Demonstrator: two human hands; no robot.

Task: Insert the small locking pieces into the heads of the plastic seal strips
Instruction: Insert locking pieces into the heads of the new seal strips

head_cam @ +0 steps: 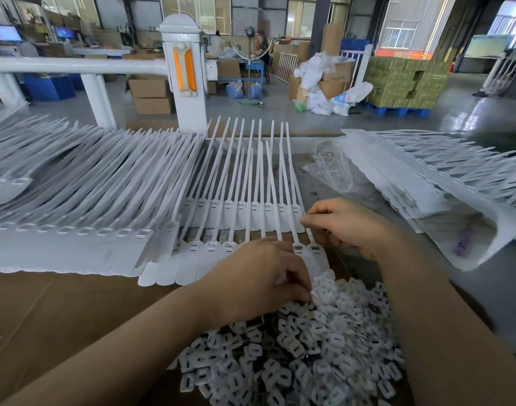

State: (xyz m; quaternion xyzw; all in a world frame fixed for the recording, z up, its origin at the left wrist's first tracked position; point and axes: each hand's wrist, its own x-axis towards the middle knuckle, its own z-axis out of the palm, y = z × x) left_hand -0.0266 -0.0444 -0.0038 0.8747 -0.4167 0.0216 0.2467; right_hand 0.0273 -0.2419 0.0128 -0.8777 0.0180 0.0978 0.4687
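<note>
Two rows of white seal strips (pixel 242 206) lie side by side on the table, heads towards me. A heap of small white locking pieces (pixel 315 347) sits in front of them. My left hand (pixel 259 276) rests on the near row's heads, its fingertips pinching a locking piece (pixel 313 293) at the top edge of the heap. My right hand (pixel 347 227) hovers over the right end of the rows with fingers curled; whether it holds anything is hidden. The two rightmost near heads (pixel 306 249) lie between my hands.
A large fanned stack of seal strips (pixel 75 200) covers the left of the table, another stack (pixel 426 171) lies at the right beside a clear plastic bag (pixel 330 168). A white post (pixel 186 74) and rail stand behind the table. A person sits far back in the workshop.
</note>
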